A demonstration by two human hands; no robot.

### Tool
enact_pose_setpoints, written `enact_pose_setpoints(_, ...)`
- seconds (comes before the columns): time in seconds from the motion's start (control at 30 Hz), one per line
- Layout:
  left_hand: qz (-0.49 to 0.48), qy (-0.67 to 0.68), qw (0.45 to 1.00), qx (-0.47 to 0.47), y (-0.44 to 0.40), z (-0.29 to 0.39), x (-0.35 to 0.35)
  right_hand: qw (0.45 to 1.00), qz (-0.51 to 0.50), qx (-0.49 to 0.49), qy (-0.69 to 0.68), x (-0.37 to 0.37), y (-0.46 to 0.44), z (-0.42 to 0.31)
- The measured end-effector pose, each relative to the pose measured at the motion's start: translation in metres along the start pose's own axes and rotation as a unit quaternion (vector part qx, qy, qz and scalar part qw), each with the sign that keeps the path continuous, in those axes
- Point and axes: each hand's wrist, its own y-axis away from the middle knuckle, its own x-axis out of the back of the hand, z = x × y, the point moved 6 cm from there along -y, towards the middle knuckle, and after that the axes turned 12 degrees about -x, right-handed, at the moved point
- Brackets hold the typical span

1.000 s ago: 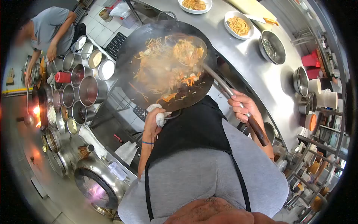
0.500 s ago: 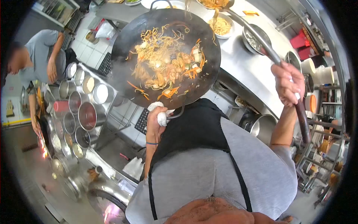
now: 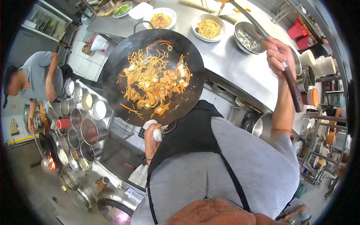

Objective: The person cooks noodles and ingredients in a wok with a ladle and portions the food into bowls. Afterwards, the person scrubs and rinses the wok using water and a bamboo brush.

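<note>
Wok: dark, blackened steel wok [image 3: 192, 56], round and wide, with a worn, glossy inner wall; inside lie tangled yellow noodles [image 3: 146, 63], browned chunks and orange vegetable strips [image 3: 131, 109], heaped mostly around the middle
Wok's place: held up in front of the person's apron [image 3: 183, 138], left of the steel worktop [image 3: 240, 67] and overlapping its edge in view
Wok's direction: open mouth turned up towards the head; the line through its two loop handles runs from far and slightly left to near and slightly right
Left hand: the left hand [image 3: 150, 138] is closed around a white cloth [image 3: 156, 135] at the wok's near loop handle
Right hand: the right hand [image 3: 279, 55] grips a long-handled ladle [image 3: 252, 18], fingers wrapped where metal meets dark wood
Ladle's direction: long axis slants from far left to near right; wooden end near, scoop end far, cut off by the view; noodle strands hang there
Far worktop: a white plate [image 3: 172, 17] and a white bowl [image 3: 222, 30] hold noodles; a steel bowl [image 3: 258, 33] stands right of them
</note>
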Motion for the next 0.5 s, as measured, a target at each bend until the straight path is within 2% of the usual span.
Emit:
enact_pose_setpoints(0.03,-0.014,-0.048,0.998,-0.036,0.0,0.004,-0.003,1.0,0.024,0.006,0.007,0.01,-0.007,-0.003)
enact_pose_setpoints(0.07,0.013,0.037,0.999,0.017,0.004,-0.001,-0.005,1.0,0.018,0.008,0.007,0.03,-0.014,-0.009)
enact_pose_setpoints(0.17,0.02,0.05,0.998,0.045,0.011,0.007,-0.019,0.999,0.048,0.02,0.015,0.062,-0.029,-0.013)
enact_pose_setpoints(0.2,0.019,0.017,1.0,0.011,0.011,0.01,-0.022,0.998,0.05,0.02,0.021,0.072,-0.035,-0.013)
enact_pose_setpoints(0.3,0.055,0.031,0.998,0.02,0.017,0.014,-0.032,0.996,0.081,0.029,0.023,0.096,-0.04,-0.018)
enact_pose_setpoints(0.4,0.061,-0.04,0.997,-0.026,0.023,0.028,-0.04,0.997,0.076,0.024,0.002,0.111,-0.044,-0.023)
enact_pose_setpoints(0.5,0.086,0.011,0.996,0.003,0.025,0.026,-0.044,0.998,0.062,0.029,0.001,0.115,-0.043,-0.029)
